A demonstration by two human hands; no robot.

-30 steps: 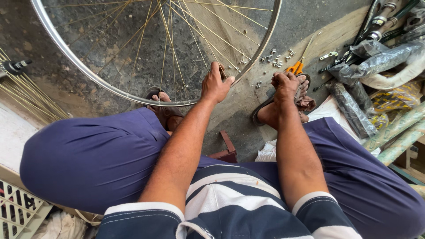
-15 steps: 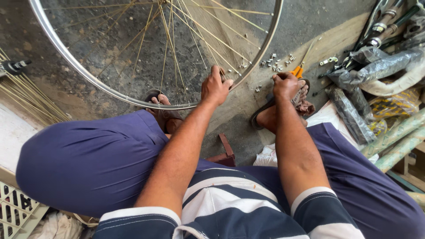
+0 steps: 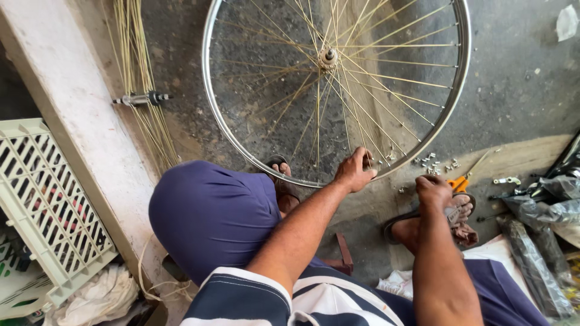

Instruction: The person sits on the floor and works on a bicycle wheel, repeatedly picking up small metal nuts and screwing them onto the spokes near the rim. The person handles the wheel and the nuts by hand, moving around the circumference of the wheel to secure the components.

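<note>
Fingers of the left hand (image 3: 353, 172) curl over the near rim of the spoked bicycle wheel (image 3: 338, 90), which lies flat on the concrete floor (image 3: 519, 78) — gripping it. Just right of it, the right hand (image 3: 433, 192) is closed in a loose fist; whether it holds anything I cannot tell — small metal nipples (image 3: 432, 162) lie scattered just beyond, beside an orange-handled tool (image 3: 459, 183).

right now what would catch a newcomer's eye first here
The big spoked bicycle wheel lying flat on the concrete fills the top middle, with the left hand gripping its near rim. Just right, the right hand hovers by scattered small metal nipples; loose spokes lie at upper left.
</note>
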